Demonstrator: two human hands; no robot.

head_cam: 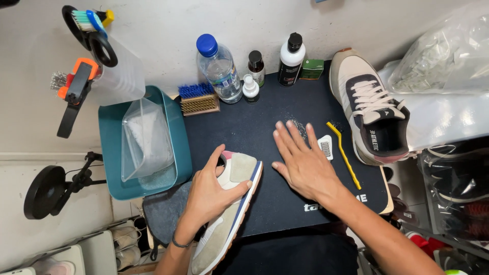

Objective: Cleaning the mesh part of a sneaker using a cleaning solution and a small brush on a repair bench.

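Two hands work over the dark worktop (244, 127): the left hand (211, 191) grips a beige sneaker (229, 214) at the near edge, fingers wrapped over its heel; the right hand (303, 163) lies flat, fingers spread, empty, just beside a yellow-handled brush (344, 153).

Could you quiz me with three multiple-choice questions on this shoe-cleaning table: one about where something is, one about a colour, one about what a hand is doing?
1. Where does the yellow brush lie?
A. in the teal tub
B. on the dark mat, right of the right hand
C. on top of the water bottle

2. What colour is the water bottle's cap?
A. blue
B. red
C. white

3. What is the left hand doing?
A. lying flat on the mat
B. pouring from a bottle
C. gripping a sneaker

Answers:
1 B: it rests on the mat between the right hand and the upright sneaker.
2 A: the cap is plainly blue.
3 C: its fingers wrap the sneaker at the table's near edge.
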